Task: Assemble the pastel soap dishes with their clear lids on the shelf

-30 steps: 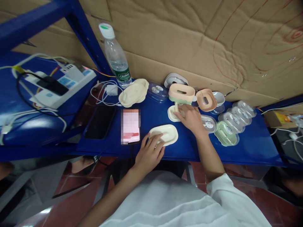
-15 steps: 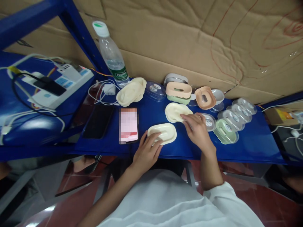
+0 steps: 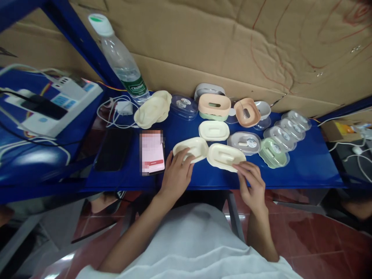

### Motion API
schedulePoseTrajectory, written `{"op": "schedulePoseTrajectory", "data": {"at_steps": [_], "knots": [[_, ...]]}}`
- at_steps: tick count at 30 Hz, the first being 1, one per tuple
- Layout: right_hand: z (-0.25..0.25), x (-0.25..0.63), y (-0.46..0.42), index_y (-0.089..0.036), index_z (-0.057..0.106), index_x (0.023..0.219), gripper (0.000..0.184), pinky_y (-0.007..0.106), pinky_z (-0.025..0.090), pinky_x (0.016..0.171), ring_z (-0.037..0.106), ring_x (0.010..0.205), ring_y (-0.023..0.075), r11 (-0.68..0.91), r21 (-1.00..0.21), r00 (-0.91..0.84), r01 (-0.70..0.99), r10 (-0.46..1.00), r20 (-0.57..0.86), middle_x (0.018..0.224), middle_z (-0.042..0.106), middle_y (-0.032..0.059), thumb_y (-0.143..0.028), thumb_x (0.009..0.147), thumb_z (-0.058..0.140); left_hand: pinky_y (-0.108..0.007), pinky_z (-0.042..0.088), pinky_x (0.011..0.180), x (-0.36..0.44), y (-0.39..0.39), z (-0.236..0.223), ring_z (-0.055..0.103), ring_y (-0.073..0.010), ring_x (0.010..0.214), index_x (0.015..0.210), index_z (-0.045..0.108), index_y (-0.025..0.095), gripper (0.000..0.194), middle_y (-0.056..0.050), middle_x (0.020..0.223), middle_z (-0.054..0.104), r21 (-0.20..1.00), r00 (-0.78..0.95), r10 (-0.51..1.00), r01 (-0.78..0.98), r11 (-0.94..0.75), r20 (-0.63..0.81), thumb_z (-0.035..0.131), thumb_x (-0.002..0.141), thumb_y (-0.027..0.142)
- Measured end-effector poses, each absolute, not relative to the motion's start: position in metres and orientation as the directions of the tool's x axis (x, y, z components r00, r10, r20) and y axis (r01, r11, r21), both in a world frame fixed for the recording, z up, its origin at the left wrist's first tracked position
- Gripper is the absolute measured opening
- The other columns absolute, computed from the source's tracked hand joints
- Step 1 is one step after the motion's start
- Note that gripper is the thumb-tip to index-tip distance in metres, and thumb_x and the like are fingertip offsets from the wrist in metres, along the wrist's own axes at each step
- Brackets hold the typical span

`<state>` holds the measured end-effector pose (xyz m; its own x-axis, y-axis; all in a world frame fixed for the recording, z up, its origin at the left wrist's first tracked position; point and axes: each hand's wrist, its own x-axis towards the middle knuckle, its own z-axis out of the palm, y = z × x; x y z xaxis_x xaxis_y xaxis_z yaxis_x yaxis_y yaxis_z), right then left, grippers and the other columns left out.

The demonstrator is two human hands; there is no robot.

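My left hand (image 3: pixel 178 172) has its fingers inside a shallow cream oval plastic dish (image 3: pixel 199 147), with the thumb at the dish's left side. Beside it lies a second cream plastic dish (image 3: pixel 225 155) with a raised bar in its middle. My right hand (image 3: pixel 252 184) pinches the right end of that second dish between thumb and fingers. The two dishes meet or nearly meet at their inner ends. Just behind them sits another cream oval piece (image 3: pixel 214 131). To the right is a clear-lidded grey box (image 3: pixel 244 142) with a round sticker.
More cream pieces (image 3: pixel 154 110) lie stacked by a water bottle (image 3: pixel 124 69). A lit phone (image 3: pixel 152 151) and a dark phone (image 3: pixel 112 150) lie left. Peach boxes (image 3: pixel 215 105), a green box (image 3: pixel 273 153) and clear-lidded boxes (image 3: pixel 290 126) stand behind and right. A power strip (image 3: pixel 61 108) is far left.
My right hand has brought a cream dish from the small stack behind toward me, beside the left-hand dish. The left-hand dish has tilted slightly and moved back. The camera view has shifted.
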<state>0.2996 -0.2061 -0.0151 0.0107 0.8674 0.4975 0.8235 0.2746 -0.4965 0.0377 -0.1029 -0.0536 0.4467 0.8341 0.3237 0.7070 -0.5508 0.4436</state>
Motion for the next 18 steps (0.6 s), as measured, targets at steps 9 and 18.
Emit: {"op": "schedulePoseTrajectory", "data": {"at_steps": [9, 18], "knots": [[-0.021, 0.288, -0.205, -0.034, 0.067, 0.144, 0.048, 0.051, 0.054, 0.11, 0.069, 0.124, 0.0268, 0.341, -0.521, -0.153, 0.782, 0.916, 0.37, 0.128, 0.076, 0.005, -0.009, 0.105, 0.056, -0.068, 0.031, 0.127, 0.049, -0.117, -0.038, 0.056, -0.037, 0.148, 0.139, 0.067, 0.022, 0.033, -0.015, 0.159, 0.061, 0.405, 0.525, 0.76, 0.644, -0.649, 0.384, 0.056, 0.108, 0.022], [0.036, 0.351, -0.052, -0.018, 0.068, 0.141, 0.041, 0.058, 0.05, 0.107, 0.066, 0.129, 0.0404, -0.102, -0.095, 0.126, 0.99, 0.947, 0.295, 0.139, 0.072, 0.0199, -0.038, 0.108, 0.052, -0.058, 0.05, 0.119, 0.035, -0.148, -0.053, 0.065, -0.0313, 0.137, 0.115, 0.073, 0.021, 0.016, -0.012, 0.14, 0.072, 0.403, 0.645, 0.656, 0.521, -0.753, 0.391, 0.059, 0.108, 0.021]]}}
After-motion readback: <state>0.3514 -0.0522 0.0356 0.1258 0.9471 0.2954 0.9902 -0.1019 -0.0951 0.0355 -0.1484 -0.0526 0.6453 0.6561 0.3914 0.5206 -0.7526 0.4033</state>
